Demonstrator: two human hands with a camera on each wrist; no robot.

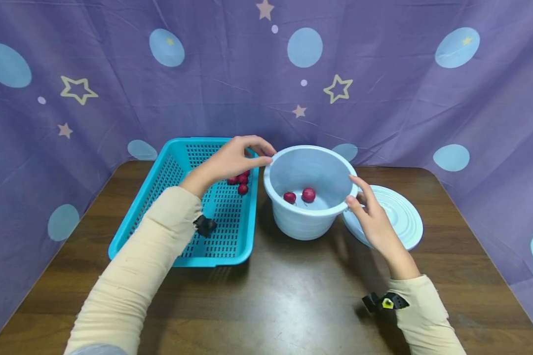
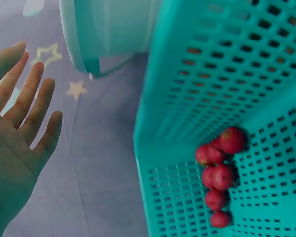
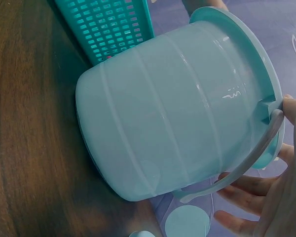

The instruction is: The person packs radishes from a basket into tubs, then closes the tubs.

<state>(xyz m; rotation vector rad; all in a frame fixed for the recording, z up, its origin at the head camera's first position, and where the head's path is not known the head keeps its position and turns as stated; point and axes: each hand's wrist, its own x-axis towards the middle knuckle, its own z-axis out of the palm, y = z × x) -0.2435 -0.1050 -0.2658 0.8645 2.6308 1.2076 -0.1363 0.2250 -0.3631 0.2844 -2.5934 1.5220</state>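
Note:
A light-blue bucket (image 1: 304, 224) stands on the table with two dark-red round fruits, like cherries or small plums (image 1: 308, 195), inside. At its left rim is my left hand (image 1: 240, 157), fingers extended and spread; the left wrist view shows nothing held in it. My right hand (image 1: 375, 224) has thumb and index finger at the right rim, holding it lightly, with the other fingers curved beside the hanging bucket handle (image 3: 256, 153). Left of the bucket lies a turquoise perforated basket (image 1: 222, 261). More red fruits (image 2: 222, 175) sit along its far right side, partly hidden by my left hand in the head view.
A round light-blue lid (image 1: 401, 217) lies on the wooden table (image 1: 288, 305) to the right, partly behind my right hand. A purple curtain (image 1: 231, 93) with stars and dots hangs behind the table. Bucket and basket stand close together.

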